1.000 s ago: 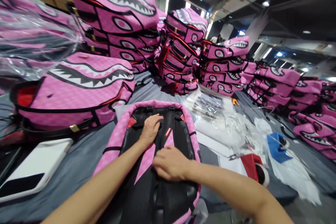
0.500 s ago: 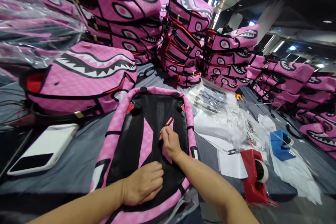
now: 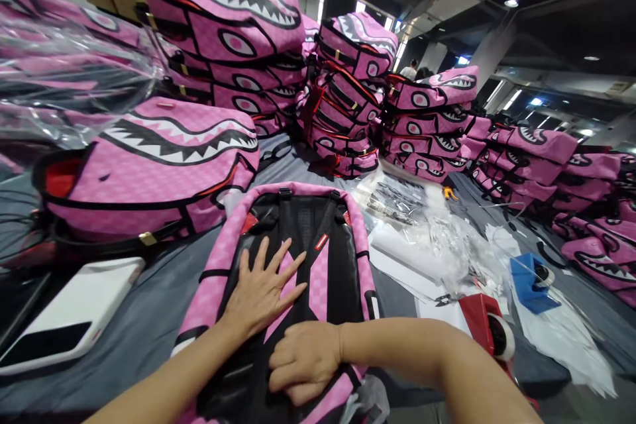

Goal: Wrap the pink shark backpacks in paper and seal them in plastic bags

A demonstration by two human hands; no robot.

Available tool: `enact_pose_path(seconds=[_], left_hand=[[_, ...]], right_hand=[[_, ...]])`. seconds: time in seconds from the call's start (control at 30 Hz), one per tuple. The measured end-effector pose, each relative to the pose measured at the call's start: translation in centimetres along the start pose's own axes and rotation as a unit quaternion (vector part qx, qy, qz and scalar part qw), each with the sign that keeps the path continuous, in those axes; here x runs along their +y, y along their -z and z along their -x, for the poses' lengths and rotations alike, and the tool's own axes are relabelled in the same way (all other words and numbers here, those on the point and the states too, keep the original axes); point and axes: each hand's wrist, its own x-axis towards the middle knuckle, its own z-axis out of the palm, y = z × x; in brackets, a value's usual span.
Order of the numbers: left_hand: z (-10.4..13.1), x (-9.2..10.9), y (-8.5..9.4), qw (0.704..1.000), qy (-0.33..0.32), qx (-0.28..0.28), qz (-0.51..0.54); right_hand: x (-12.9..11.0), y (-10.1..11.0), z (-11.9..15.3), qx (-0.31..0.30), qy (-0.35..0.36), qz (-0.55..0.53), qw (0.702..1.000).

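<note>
A pink and black backpack (image 3: 320, 278) lies with its strap side up on the grey-covered table. My left hand (image 3: 263, 288) rests on its left half, fingers spread wide and holding nothing. Lower down, my right hand (image 3: 305, 359) is curled closed against the black lower middle of the backpack. Whatever its fingers hold, if anything, is hidden beneath them. A small red tag (image 3: 322, 242) shows on the strap above both hands.
A pink shark-mouth bag (image 3: 169, 165) and a white device (image 3: 74, 311) are at the left. Stacked pink bags (image 3: 238, 46) line the back. Right: plastic packets (image 3: 422, 225), a red tape dispenser (image 3: 479, 318), a blue dispenser (image 3: 531, 281) and an orange tool (image 3: 450, 193).
My left hand has moved up and spread its fingers. My right hand has come down from the upper strap to the lower middle of the backpack. The view has shifted slightly.
</note>
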Motion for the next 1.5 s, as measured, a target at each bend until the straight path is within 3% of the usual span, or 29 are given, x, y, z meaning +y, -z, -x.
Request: enact_pose_path(seconds=[0.1, 0.2, 0.27, 0.33, 0.4, 0.47, 0.53, 0.6, 0.67, 0.77, 0.83, 0.9, 1.03, 1.17, 1.33, 1.5], left_hand=[[0.2, 0.1, -0.3, 1.0, 0.01, 0.023, -0.019], [1.2, 1.3, -0.1, 0.996, 0.045, 0.036, -0.065], [2.6, 2.4, -0.4, 0.994, 0.048, 0.054, -0.083], [4.4, 3.5, -1.5, 0.992, 0.019, 0.097, -0.083], [6.3, 4.4, -2.9, 0.986, -0.017, 0.145, -0.079], [7.6, 5.0, -3.8, 0.985, -0.034, 0.156, -0.067], [8.0, 5.4, -3.7, 0.993, -0.021, 0.11, -0.045], [7.0, 5.7, -2.6, 0.999, 0.012, 0.03, -0.021], [4.7, 6.2, -1.0, 0.999, 0.039, -0.016, -0.01], [0.0, 7.1, 0.4, 0.999, 0.023, 0.039, -0.021], [-2.5, 7.4, -0.3, 0.997, -0.008, 0.073, -0.025], [-3.7, 7.0, -2.1, 0.997, -0.037, 0.064, -0.023], [-3.2, 5.1, -6.3, 0.994, -0.087, 0.058, -0.039], [-2.8, 3.8, -8.7, 0.986, -0.077, 0.131, -0.075], [-3.6, 3.9, -8.1, 0.948, -0.116, 0.249, -0.158], [-3.7, 3.8, -7.9, 0.947, -0.12, 0.238, -0.181]], right_hand=[[1.5, -1.4, -0.1, 0.047, -0.045, 0.03, 0.997], [0.3, -1.7, 0.4, 0.165, -0.143, 0.109, 0.97], [-1.7, -1.4, 1.1, 0.301, -0.241, 0.157, 0.909], [-3.7, -0.8, 2.3, 0.423, -0.328, 0.165, 0.829], [-4.7, 0.5, 4.0, 0.471, -0.388, 0.155, 0.777], [-4.0, 2.0, 5.8, 0.453, -0.451, 0.142, 0.756], [-1.9, 2.9, 7.4, 0.402, -0.535, 0.117, 0.734], [0.5, 2.6, 8.3, 0.334, -0.599, 0.079, 0.723], [2.2, 1.5, 8.5, 0.278, -0.625, 0.051, 0.728], [3.6, 0.6, 8.7, 0.239, -0.63, 0.023, 0.738], [4.9, 1.7, 9.7, 0.222, -0.624, -0.003, 0.749], [7.0, 3.8, 11.8, 0.218, -0.629, -0.02, 0.746], [12.7, 6.9, 17.0, 0.248, -0.685, -0.013, 0.685], [18.0, 6.1, 20.1, 0.234, -0.738, -0.024, 0.632], [22.5, 4.4, 21.5, 0.253, -0.786, 0.031, 0.563], [23.6, 2.8, 22.7, 0.253, -0.825, 0.025, 0.505]])
